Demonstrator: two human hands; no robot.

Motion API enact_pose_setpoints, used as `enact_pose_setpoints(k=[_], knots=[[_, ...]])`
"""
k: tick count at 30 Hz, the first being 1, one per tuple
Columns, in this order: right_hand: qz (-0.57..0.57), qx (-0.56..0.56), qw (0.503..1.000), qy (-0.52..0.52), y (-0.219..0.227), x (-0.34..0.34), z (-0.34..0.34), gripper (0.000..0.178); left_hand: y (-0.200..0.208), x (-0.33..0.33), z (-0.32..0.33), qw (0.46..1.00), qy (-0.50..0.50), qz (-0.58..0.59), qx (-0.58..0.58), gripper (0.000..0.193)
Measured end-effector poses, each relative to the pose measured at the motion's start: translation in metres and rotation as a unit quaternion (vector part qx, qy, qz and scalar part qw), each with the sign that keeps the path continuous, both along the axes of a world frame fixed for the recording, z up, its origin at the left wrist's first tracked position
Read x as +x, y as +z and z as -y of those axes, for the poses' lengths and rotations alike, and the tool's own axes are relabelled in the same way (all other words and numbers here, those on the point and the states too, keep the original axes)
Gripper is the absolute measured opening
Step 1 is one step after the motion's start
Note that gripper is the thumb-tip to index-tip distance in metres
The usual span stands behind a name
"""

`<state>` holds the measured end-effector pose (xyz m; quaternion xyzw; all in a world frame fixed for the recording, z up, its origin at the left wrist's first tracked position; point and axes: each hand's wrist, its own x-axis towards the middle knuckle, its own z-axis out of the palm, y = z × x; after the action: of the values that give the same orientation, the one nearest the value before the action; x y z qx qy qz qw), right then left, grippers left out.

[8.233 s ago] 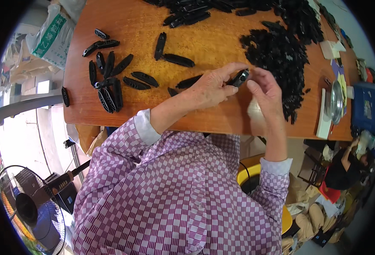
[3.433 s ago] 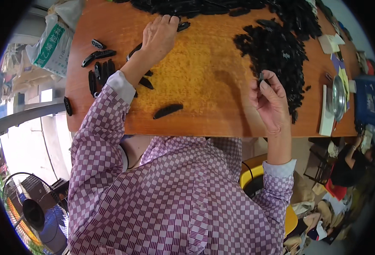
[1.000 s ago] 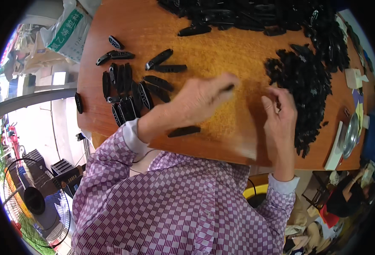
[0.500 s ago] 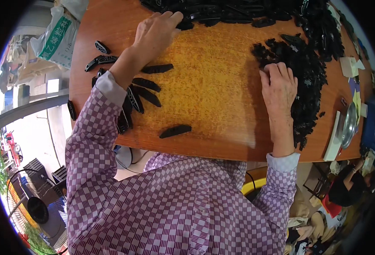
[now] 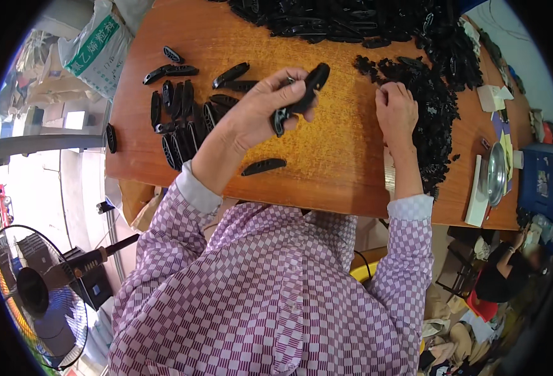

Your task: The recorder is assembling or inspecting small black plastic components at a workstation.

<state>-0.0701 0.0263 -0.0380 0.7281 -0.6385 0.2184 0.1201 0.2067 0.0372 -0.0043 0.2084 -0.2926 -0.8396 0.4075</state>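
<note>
My left hand [image 5: 261, 106] is closed round a long, curved black plastic piece [image 5: 318, 76], raised above the middle of the table. A black end with a hollow shows below the fingers; I cannot tell whether it belongs to a second piece. My right hand [image 5: 397, 117] rests at the left edge of a heap of small black parts [image 5: 436, 131], its fingers curled and pressed together. Whatever they pinch is hidden. Beside my left forearm several similar long black pieces [image 5: 177, 100] lie in loose rows. One lone piece [image 5: 264, 167] lies near the front edge.
A large pile of long black pieces [image 5: 326, 22] covers the far side of the wooden table [image 5: 333, 182]. At the right are a metal dish [image 5: 496, 174], a white strip [image 5: 475, 191] and a blue box [image 5: 539, 178]. A fan [image 5: 35, 291] stands at lower left; a person [image 5: 502, 272] sits at lower right.
My left hand has come back from the far pile toward me, now with a long black plastic piece in it. My right hand has stayed at the heap's edge, fingers still curled.
</note>
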Motion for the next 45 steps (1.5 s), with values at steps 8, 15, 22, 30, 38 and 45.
enact_pose_setpoints(k=[8,15,22,30,38,45], knots=[[0.033,0.008,0.996,0.081,0.007,0.0,0.008,0.016,-0.015,-0.005,-0.049,0.997,-0.044,0.037,0.061,0.031],[-0.087,0.019,0.994,0.063,-0.009,0.009,0.05,0.019,-0.024,-0.014,-0.074,0.993,-0.045,0.055,0.099,0.032],[-0.006,0.042,0.996,0.08,0.006,0.0,0.014,0.014,-0.026,-0.015,-0.072,0.993,-0.057,0.051,0.091,0.028],[-0.085,0.1,0.984,0.117,0.021,0.011,-0.064,0.017,-0.027,-0.02,-0.075,0.993,-0.058,0.034,0.095,0.024],[0.068,0.127,0.979,0.144,0.02,0.005,-0.065,0.021,-0.036,0.012,-0.059,0.982,-0.025,0.186,-0.03,0.024],[0.061,0.139,0.976,0.154,0.01,0.014,-0.07,0.015,-0.029,0.042,-0.037,0.973,0.043,0.22,-0.056,0.028]])
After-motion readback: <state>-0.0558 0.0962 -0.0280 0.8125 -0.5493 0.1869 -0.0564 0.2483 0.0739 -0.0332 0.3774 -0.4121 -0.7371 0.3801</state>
